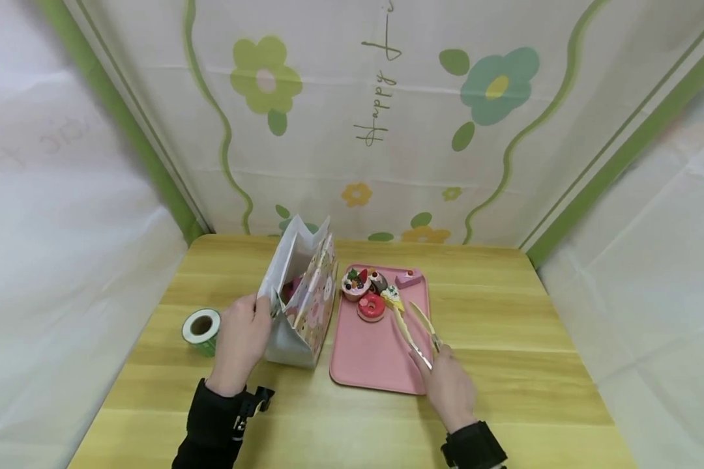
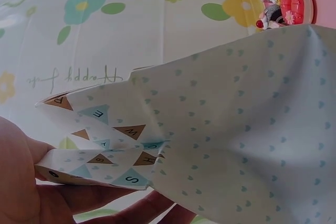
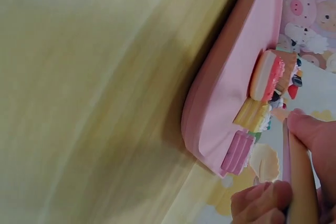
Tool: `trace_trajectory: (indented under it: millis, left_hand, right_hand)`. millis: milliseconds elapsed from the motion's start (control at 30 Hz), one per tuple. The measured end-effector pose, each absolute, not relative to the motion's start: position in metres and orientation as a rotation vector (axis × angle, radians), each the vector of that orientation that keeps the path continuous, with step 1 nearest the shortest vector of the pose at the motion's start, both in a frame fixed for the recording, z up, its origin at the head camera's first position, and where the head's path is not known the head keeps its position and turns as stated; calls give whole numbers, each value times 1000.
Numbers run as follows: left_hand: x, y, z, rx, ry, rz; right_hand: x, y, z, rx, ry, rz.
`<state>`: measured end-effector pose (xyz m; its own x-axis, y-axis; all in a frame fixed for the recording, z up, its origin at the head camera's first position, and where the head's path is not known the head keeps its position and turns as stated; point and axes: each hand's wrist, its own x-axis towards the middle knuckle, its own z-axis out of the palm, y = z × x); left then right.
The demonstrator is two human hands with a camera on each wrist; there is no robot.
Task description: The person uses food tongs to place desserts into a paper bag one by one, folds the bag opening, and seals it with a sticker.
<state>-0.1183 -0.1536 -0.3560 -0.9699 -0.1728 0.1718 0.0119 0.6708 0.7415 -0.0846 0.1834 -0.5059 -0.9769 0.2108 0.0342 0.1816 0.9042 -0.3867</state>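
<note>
My left hand (image 1: 240,339) grips the near top edge of a patterned paper gift bag (image 1: 315,303), thumb on one side of the folded paper and fingers on the other. The bag stands upright with its mouth open; something pink shows inside. In my right hand (image 1: 448,384) is a pair of tongs (image 1: 403,333) with pale tips, their arms spread apart over the right of a pink tray (image 1: 366,365). One tip comes right at a yellow cake slice (image 1: 393,299). Beside that lie a pink donut (image 1: 371,309), a fruit-topped cupcake (image 1: 354,290), a dark cake (image 1: 378,281) and a purple cake piece (image 3: 239,152).
A roll of labels (image 1: 201,326) with a green side stands left of my left hand. The wooden table (image 1: 504,404) ends at a flower-printed cloth (image 1: 328,150) behind, and white cloth hangs on both sides. The bag stands close along the tray's left edge.
</note>
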Motion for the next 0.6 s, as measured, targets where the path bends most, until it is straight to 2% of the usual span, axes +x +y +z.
trace_trajectory:
  millis: [600]
  left_hand:
    - [-119,-151,-357,112,-2692,-1154]
  right_hand:
    - [-123,176,-509,-312,-3059,488]
